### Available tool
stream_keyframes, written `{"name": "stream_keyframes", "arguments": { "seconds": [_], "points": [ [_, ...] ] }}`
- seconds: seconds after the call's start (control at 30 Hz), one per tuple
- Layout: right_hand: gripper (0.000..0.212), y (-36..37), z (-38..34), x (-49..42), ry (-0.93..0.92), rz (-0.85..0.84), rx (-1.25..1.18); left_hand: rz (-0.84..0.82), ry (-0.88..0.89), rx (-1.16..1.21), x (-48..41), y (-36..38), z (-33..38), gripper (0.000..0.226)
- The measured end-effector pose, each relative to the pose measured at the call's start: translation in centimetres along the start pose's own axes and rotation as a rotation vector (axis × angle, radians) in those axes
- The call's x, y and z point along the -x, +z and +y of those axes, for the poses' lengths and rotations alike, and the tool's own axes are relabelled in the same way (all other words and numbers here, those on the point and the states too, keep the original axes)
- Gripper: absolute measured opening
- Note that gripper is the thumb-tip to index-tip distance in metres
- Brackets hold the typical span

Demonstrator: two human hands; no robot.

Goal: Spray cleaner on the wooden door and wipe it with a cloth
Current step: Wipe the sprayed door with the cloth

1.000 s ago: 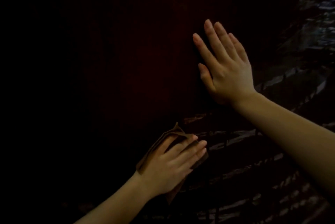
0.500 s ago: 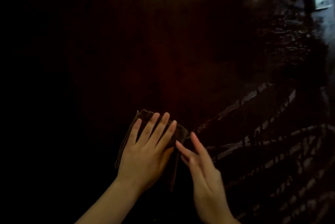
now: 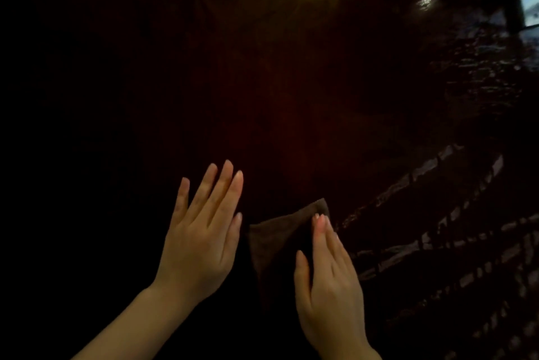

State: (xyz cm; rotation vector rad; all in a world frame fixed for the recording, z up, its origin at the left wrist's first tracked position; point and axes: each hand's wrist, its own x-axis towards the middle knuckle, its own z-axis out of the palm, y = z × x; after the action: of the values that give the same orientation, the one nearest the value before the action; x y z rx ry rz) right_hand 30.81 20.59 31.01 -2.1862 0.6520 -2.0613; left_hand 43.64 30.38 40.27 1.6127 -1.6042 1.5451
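Right grip (image 3: pixel 329 281), fingers straight and together, presses brown cloth (image 3: pixel 277 238) on dark wooden door (image 3: pixel 277 91). Left grip (image 3: pixel 204 237) spread flat, just left of cloth.

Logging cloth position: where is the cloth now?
Head view, lower centre: the cloth lies against the door under the right hand, right of the left hand.

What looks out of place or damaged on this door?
Nothing stands out. The right hand presses the brown cloth against the wooden door, and the left hand lies open beside it. The picture is too dark to judge the surface for damage.
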Motion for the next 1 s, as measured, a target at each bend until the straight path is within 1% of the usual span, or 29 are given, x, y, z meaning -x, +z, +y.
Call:
{"name": "stream_keyframes", "arguments": {
  "seconds": [0.07, 0.17, 0.27, 0.37, 0.43, 0.5, 0.63, 0.77, 0.87, 0.93, 1.0],
  "points": [
    [0.050, 0.4, -0.6, -0.3, 0.029, 0.098, -0.024, 0.031, -0.015, 0.072, -1.8, -0.1, -0.1, 0.049],
    [0.064, 0.8, -1.6, -1.2, 0.082, 0.178, -0.156, 0.034, -0.025, 0.125, -3.5, 0.3, -0.4, 0.047],
    [0.064, 1.1, -1.6, -2.8, 0.140, 0.213, -0.164, 0.023, -0.033, 0.058, -3.5, 1.3, -0.8, 0.047],
    [0.051, 1.5, -1.3, -4.2, 0.141, 0.190, -0.010, 0.043, -0.018, -0.040, -3.1, 2.0, -0.9, 0.048],
    [0.057, 2.3, -0.8, -4.2, 0.089, 0.148, 0.114, 0.053, -0.008, -0.053, -3.1, 2.1, -0.8, 0.048],
    [0.059, 3.0, 0.1, -3.9, -0.004, 0.126, 0.219, 0.059, -0.005, -0.057, -3.1, 2.0, -0.8, 0.048],
    [0.053, 2.8, 2.8, -3.0, -0.156, 0.109, 0.272, 0.050, -0.004, -0.063, -2.9, 2.0, -0.9, 0.049],
    [0.052, 1.6, 5.6, -1.0, -0.264, 0.014, 0.316, 0.019, 0.029, -0.110, -2.9, 2.0, -0.7, 0.049],
    [0.052, 1.6, 5.7, -1.7, -0.243, 0.037, 0.316, -0.006, 0.100, -0.135, -3.0, 1.9, -0.5, 0.049],
    [0.051, 1.8, 5.1, -2.8, -0.166, 0.100, 0.281, -0.003, 0.083, -0.069, -3.5, 1.8, 0.2, 0.049],
    [0.049, 2.1, 4.7, -3.2, -0.128, 0.139, 0.268, 0.008, 0.084, -0.031, -4.0, 2.2, 1.2, 0.049]
  ]
}}
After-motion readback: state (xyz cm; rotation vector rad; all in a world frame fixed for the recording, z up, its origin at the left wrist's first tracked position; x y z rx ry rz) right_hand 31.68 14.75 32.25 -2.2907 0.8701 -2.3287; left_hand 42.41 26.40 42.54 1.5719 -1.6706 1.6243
